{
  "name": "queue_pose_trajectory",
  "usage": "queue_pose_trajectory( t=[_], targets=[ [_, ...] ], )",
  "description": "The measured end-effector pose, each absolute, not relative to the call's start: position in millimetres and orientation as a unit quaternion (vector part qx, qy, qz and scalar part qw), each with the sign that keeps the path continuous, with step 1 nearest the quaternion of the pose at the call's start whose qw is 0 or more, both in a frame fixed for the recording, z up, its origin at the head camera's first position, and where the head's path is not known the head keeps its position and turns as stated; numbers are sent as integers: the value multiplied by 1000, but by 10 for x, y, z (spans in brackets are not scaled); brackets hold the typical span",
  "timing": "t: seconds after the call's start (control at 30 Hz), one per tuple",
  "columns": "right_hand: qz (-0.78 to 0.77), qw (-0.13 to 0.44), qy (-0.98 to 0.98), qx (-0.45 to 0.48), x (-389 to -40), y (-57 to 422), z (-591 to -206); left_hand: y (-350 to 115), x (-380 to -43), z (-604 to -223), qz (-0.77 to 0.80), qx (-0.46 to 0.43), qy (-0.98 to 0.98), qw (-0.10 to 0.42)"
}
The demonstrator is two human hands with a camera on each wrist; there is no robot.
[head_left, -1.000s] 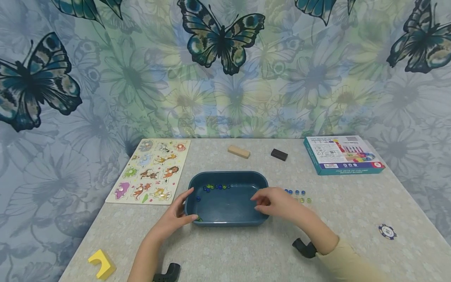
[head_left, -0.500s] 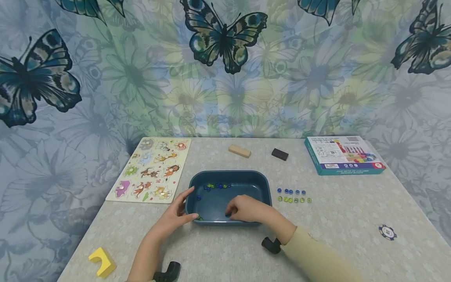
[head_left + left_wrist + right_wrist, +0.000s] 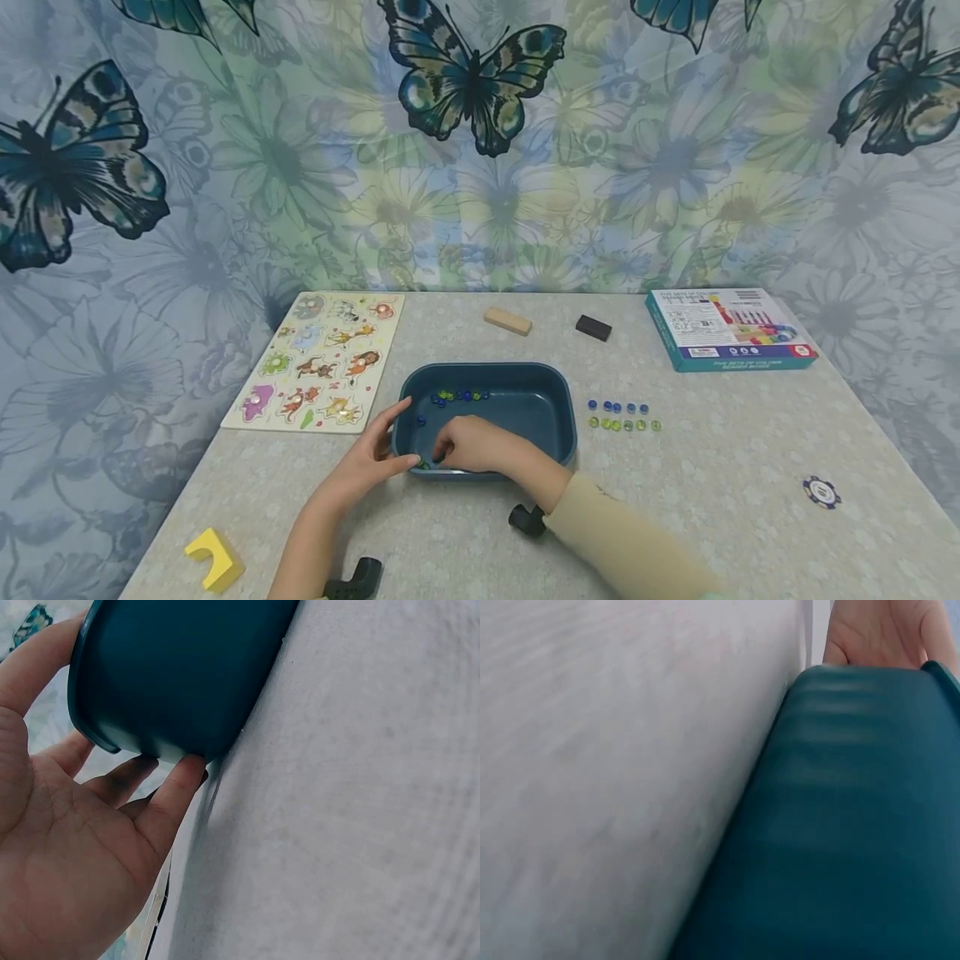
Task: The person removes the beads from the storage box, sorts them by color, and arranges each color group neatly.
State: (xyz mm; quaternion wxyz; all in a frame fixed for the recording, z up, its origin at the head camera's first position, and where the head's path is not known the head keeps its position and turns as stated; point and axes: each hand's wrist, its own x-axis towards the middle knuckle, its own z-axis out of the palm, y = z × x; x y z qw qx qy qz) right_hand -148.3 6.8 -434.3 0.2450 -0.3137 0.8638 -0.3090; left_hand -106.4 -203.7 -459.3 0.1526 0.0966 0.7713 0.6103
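Note:
A dark blue plastic basin stands mid-table in the head view. My left hand grips its left end, with the thumb over the front-left rim and the fingers against the outer wall. Inside, my right hand reaches down near the front-left corner, its fingers bent and the tips partly hidden. Right beside those fingertips lie green glass beads. Blue and green glass beads lie along the basin's back wall, and a blue bead sits near the left wall. The right wrist view shows the basin's outside, not the right hand.
Right of the basin, blue beads and green beads form two rows. Around stand an animal puzzle board, a wooden block, a black block, a box, a poker chip and a yellow arch block.
My right hand has moved left from the basin's right rim, across its inside, to the front-left corner beside the green beads. The left hand keeps its hold on the basin.

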Motion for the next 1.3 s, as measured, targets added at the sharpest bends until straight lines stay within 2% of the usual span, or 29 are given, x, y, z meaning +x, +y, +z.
queue_pose_trajectory(
  t=[0.53, 0.8, 1.07, 1.3],
  targets=[
    [-256, 239, 881, -319, -1481, -227, -4336, -2067, -1069, -4614, 616, 113, 765, 150],
    [-268, 221, 881, -322, -1492, -162, -4330, -2045, -1076, -4603, 610, 109, 770, 150],
    [-347, 127, 855, -363, -1532, 216, -4175, -2027, -1069, -4568, 598, 89, 783, 144],
    [-356, 55, 862, -358, -1508, 673, -3976, -2024, -1069, -4584, 586, 81, 794, 136]
  ],
)
